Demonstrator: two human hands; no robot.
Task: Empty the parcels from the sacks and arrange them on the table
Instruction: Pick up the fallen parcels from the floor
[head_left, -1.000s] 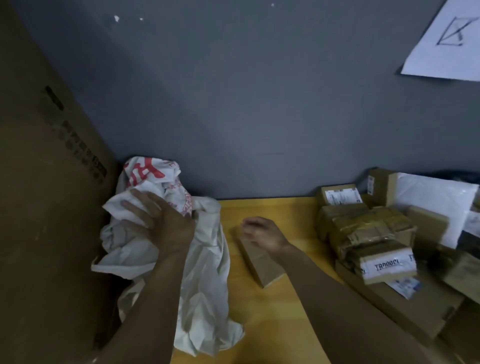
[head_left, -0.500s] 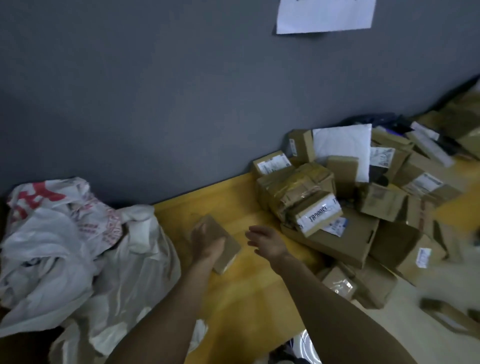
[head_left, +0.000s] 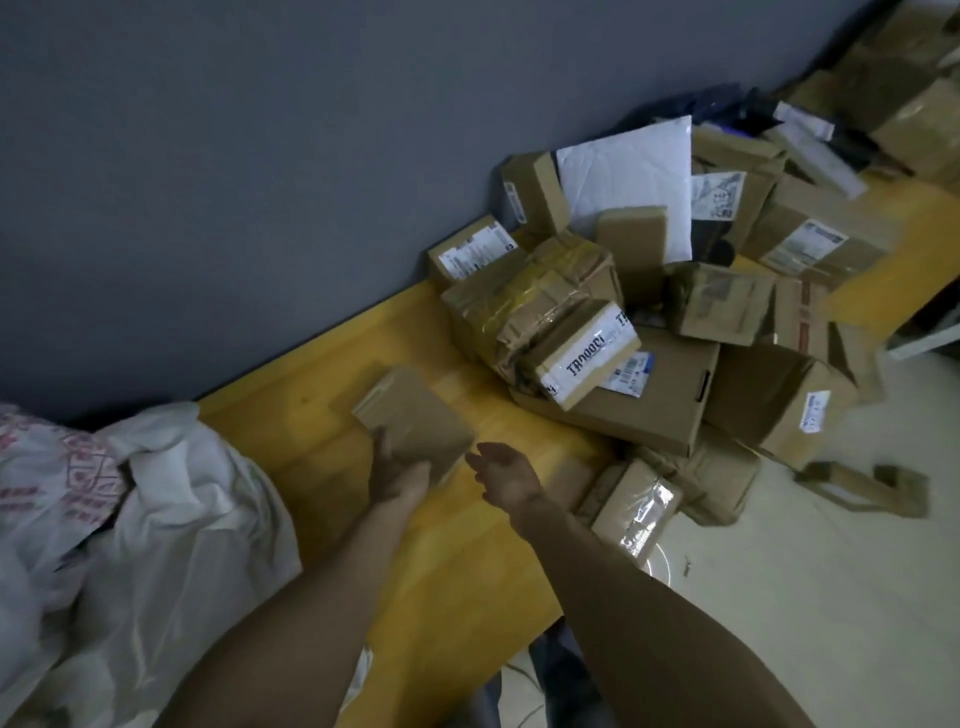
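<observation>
Parcels (head_left: 597, 332) are lying heaped on the yellow counter (head_left: 311, 405); left hand (head_left: 397, 475) is gripping a small brown box (head_left: 415, 415) near the pile, right hand (head_left: 506, 470) is hovering open and empty; the crumpled white sack (head_left: 145, 509) is looking nearly emptied, and arranging is likely remaining

The one camera sits on my head, looking forward and down, tilted, at the yellow table (head_left: 322, 415) against the grey wall (head_left: 260, 156). It is close: my forearms fill the lower frame.
</observation>
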